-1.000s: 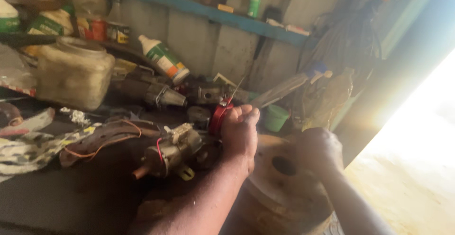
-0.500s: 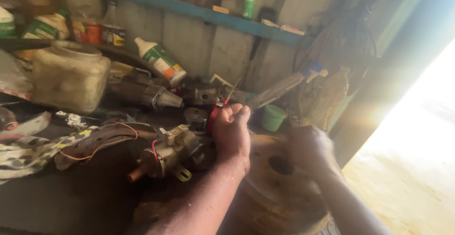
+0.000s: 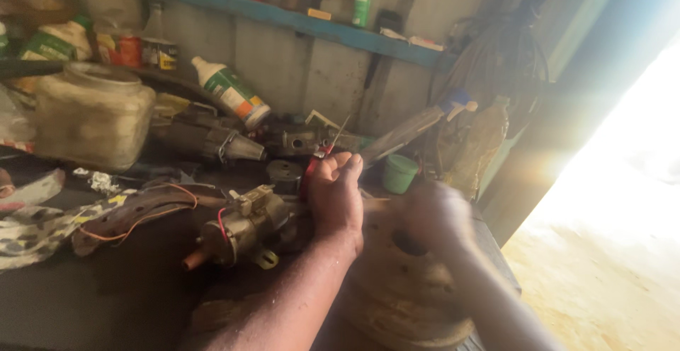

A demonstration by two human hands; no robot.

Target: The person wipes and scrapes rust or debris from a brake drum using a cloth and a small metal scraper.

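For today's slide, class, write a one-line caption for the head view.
Left hand grips a red ring beside a small motor; blurred right hand rests on a rusty drum.

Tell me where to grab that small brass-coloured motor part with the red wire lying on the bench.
Probably grip the small brass-coloured motor part around its thick cylindrical middle, coming from above and the near side. It lies on its side, narrow copper nose toward the left; the left hand crowds its right end, and the red wire loops on top.

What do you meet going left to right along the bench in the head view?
Large cloudy plastic jar → small motor with red wire → left hand → right hand, blurred, over the rusty metal drum.
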